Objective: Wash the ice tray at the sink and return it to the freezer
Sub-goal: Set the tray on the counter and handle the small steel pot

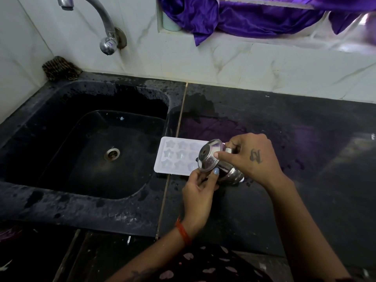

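Tattooed right hand (249, 154), marking illegible

Ice tray (175, 156): right end, toward 3 o'clock, hidden behind steel pot (218, 162) and both hands. Pot contents not visible; lid covers mouth. Left hand (200, 193): fingers mostly behind pot, grip unclear. Tap (97, 19): spout cut off at 12 o'clock edge. Purple cloth (254, 17): upper part cut off at top edge. Object at 10 o'clock in sink corner, dark, unidentifiable.
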{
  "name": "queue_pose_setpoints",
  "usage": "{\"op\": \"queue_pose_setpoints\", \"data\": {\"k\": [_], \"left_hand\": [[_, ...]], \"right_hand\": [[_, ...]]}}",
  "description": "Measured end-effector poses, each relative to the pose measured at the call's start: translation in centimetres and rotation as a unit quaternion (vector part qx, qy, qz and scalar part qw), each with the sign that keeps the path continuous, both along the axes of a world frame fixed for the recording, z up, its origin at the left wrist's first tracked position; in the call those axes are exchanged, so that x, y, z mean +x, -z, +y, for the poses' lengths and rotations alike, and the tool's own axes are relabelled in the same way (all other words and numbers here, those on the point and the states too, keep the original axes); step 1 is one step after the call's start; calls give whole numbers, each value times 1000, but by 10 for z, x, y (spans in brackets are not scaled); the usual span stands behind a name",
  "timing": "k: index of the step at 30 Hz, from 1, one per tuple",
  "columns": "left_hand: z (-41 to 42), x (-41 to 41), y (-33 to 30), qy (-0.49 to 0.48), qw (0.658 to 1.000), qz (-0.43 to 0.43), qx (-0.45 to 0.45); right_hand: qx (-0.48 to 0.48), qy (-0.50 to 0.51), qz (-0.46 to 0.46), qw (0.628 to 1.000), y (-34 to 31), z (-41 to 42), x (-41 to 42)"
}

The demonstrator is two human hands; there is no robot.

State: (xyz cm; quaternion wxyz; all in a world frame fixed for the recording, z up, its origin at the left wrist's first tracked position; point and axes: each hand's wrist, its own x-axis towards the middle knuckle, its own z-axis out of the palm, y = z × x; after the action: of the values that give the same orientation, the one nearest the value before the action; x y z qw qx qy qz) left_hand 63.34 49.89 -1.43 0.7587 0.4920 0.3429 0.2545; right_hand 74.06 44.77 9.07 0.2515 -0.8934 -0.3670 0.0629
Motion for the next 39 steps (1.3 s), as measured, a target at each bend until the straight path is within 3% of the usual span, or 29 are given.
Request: {"op": "queue_pose_setpoints", "data": {"k": [16, 23, 29, 39], "left_hand": [[-4, 2, -2, 26, 999, 0, -39], [-5, 3, -1, 21, 1000, 3, -23], [-6, 4, -2, 11, 999, 11, 36], [-13, 11, -3, 53, 999, 6, -3]], "right_hand": [[-41, -16, -46, 998, -4, 4, -2], [-23, -9, -34, 999, -2, -1, -1], [41, 18, 29, 999, 3, -15, 5], [23, 29, 2, 999, 2, -26, 7]]}}
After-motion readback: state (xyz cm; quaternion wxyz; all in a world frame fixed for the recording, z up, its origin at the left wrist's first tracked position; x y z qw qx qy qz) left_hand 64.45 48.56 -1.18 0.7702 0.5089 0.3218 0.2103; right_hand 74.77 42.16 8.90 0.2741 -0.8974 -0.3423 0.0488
